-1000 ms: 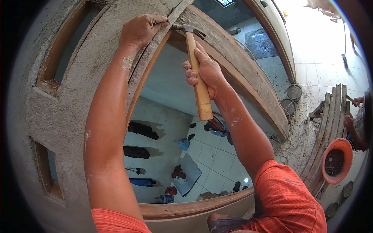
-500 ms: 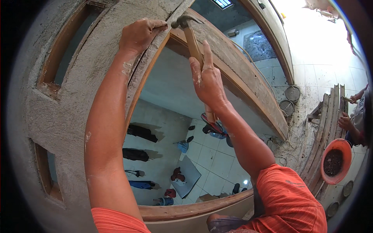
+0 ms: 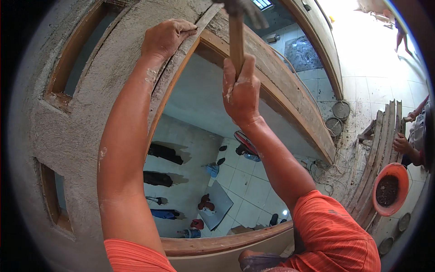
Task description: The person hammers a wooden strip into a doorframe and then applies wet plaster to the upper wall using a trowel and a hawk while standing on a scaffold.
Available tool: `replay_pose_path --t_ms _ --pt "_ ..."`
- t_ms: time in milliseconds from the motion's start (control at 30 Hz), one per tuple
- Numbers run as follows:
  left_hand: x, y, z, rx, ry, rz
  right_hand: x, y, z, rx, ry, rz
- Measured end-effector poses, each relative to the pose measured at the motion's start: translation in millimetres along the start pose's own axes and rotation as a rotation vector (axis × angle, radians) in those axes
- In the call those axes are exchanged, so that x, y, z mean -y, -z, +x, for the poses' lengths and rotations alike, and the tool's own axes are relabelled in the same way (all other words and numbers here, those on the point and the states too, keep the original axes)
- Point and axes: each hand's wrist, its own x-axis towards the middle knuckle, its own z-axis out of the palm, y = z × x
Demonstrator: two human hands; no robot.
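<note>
Left hand (image 3: 166, 37) clenched on thin pale wooden strip (image 3: 181, 63), pressing it against brown wooden door frame (image 3: 281, 90) in the grey plastered wall (image 3: 90, 113). Right hand (image 3: 241, 90) fist-tight around wooden-handled hammer (image 3: 236, 36), head raised, blurred, above strip's top end.

The left hand (image 3: 166, 37) grips the thin curved wooden strip (image 3: 179, 72), which lies against the inner edge of the curved brown wooden frame (image 3: 290, 104). To its right, the right hand (image 3: 240, 93) holds the wooden-handled hammer (image 3: 236, 36) upright. A round orange plastic basin (image 3: 390, 190) sits far right (beside stacked wooden planks (image 3: 378, 149)).
</note>
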Motion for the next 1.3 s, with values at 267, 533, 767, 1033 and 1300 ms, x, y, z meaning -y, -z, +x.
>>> replay_pose_path --t_ms 267,533,767,1033,1300 --pt "5 -4 2 -0.011 -0.037 0.032 9 5 -2 0.069 -0.029 -0.005" --pt "4 -5 3 0.015 -0.081 0.090 2 14 -4 0.192 -0.163 -0.057" --pt "3 -16 2 -0.304 -0.258 0.508 -3 22 0 0.198 -0.221 -0.094" --pt "-11 -3 6 0.089 -0.037 0.326 -12 25 -1 0.232 -0.280 -0.105" --pt "-9 -9 6 0.007 -0.054 0.367 -20 19 12 0.229 -0.885 1.086"
